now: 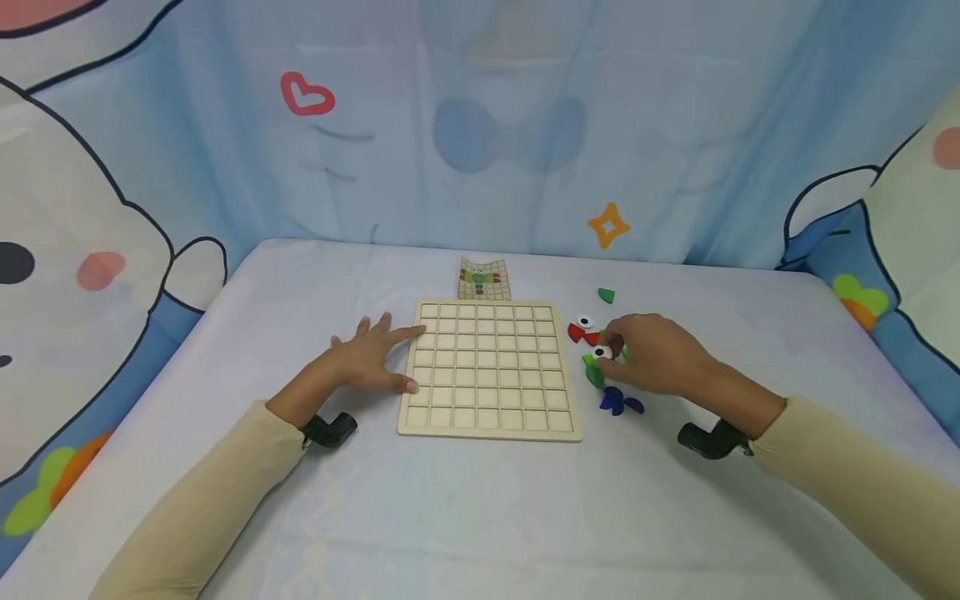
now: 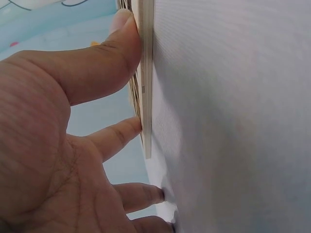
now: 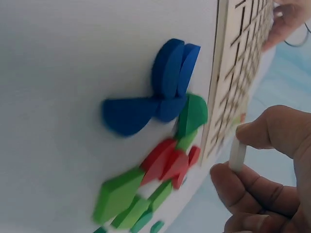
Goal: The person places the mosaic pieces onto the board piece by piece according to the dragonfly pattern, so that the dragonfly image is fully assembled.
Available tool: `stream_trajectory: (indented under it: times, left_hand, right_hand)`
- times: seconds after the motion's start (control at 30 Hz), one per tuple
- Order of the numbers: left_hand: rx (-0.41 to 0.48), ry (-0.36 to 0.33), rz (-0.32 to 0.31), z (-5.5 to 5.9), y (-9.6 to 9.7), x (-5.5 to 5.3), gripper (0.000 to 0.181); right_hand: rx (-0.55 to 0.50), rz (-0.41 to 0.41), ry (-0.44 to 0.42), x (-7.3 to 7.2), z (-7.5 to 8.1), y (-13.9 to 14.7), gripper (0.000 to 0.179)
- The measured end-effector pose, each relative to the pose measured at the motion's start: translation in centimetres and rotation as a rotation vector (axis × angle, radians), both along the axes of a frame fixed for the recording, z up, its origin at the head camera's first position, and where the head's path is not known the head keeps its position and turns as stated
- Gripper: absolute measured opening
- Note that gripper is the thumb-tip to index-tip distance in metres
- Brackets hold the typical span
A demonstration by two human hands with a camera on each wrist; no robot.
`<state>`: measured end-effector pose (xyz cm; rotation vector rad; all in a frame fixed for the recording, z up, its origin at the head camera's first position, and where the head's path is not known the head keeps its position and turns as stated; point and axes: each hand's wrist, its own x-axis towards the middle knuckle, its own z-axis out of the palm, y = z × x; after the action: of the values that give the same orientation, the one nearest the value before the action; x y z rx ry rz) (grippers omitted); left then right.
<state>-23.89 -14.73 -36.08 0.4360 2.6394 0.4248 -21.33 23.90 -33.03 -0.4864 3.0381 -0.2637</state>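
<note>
A pale wooden grid board (image 1: pixel 487 434) lies flat in the middle of the table. My left hand (image 1: pixel 367 358) has its fingers spread, with thumb and index finger touching the board's left edge; the left wrist view shows the thumb (image 2: pixel 104 68) on that edge. Right of the board, my right hand (image 1: pixel 663 354) pinches a white round eye piece (image 1: pixel 602 353) with a black dot. From the right wrist view this white disc (image 3: pixel 237 154) is edge-on between thumb and fingertips, above the loose pieces. Blue pieces (image 3: pixel 167 68), red pieces (image 3: pixel 160 160) and green pieces (image 3: pixel 119 194) lie beneath.
Behind the board lies a small pattern card (image 1: pixel 483 280) with a coloured figure on a grid. Another white eye piece (image 1: pixel 585 322) sits near the board's right edge. A lone green piece (image 1: pixel 606 295) lies farther back. A printed curtain (image 1: pixel 510 208) hangs behind the table.
</note>
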Motion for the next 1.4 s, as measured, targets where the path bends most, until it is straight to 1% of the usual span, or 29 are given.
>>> stream_trajectory:
  times: [0.2,0.3,0.37,0.53,0.6,0.73,0.93,1.17,1.4]
  left_hand:
    - [-0.014,0.004,0.002,0.3,0.2,-0.1,0.091]
    - [-0.014,-0.003,0.009,0.4,0.1,0.0,0.091]
    - [-0.007,-0.003,0.009,0.3,0.1,0.0,0.091]
    - [0.011,-0.005,0.005,0.3,-0.2,0.0,0.091]
    - [0.014,-0.007,0.004,0.4,-0.2,0.0,0.091]
    - [0.014,-0.007,0.004,0.3,-0.2,-0.1,0.091]
    - [0.017,-0.004,0.007,0.1,-0.3,-0.2,0.091]
    - [0.016,0.004,0.004,-0.3,-0.1,-0.4,0.090]
    - [-0.001,-0.001,0.023,-0.3,-0.2,-0.4,0.090]
  right_hand:
    - [0.028,0.084,-0.004,-1.8,-0.1,-2.4,0.030]
    - [0.037,0.121,-0.005,-2.7,-0.1,-3.7,0.028]
    - [0.003,0.149,-0.011,-3.3,-0.1,-4.5,0.027]
    - [-0.167,0.208,-0.035,-4.9,-0.7,-6.4,0.026]
    - [-0.219,0.219,-0.045,-5.6,-1.1,-7.1,0.027]
    - [-0.264,0.216,-0.052,-6.7,-1.9,-8.5,0.027]
    - [-0.271,0.186,-0.072,-7.9,-2.8,-10.0,0.032]
    - [-0.245,0.162,-0.083,-8.4,-3.3,-10.5,0.033]
    - [-0.246,0.150,-0.112,-8.5,-3.5,-11.1,0.033]
